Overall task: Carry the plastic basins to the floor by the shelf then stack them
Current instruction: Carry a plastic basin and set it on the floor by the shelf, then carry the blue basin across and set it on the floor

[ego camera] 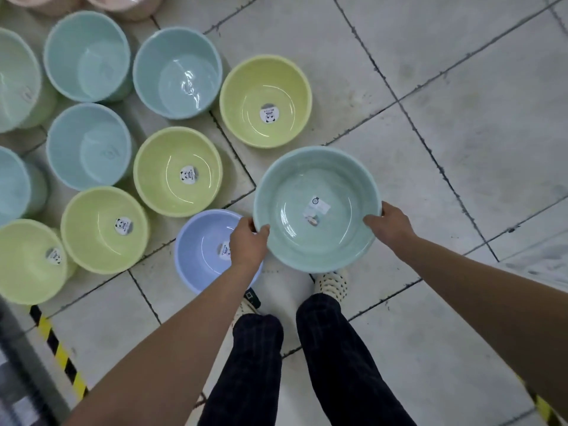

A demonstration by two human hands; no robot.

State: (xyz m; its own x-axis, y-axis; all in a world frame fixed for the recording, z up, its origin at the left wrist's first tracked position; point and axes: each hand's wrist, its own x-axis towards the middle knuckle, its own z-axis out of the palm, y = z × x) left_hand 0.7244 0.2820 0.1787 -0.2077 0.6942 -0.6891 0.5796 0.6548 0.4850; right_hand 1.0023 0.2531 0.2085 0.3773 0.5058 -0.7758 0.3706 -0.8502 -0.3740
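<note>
Obstacles, our left: lavender basin (199,238) on the floor, partly under our left hand (249,242) and just beside the mint-green basin (319,167) we grip at both sides; beyond it, yellow-green basins (163,167) and pale blue basins (176,56), close-packed, narrow gaps of tile between. Beneath the gripped basin: our feet (332,282). Free room: bare tiled floor (461,124) ahead and right of our right hand (390,224), open to the frame edge. Lower left: black-and-yellow floor tape (58,348), flat
</note>
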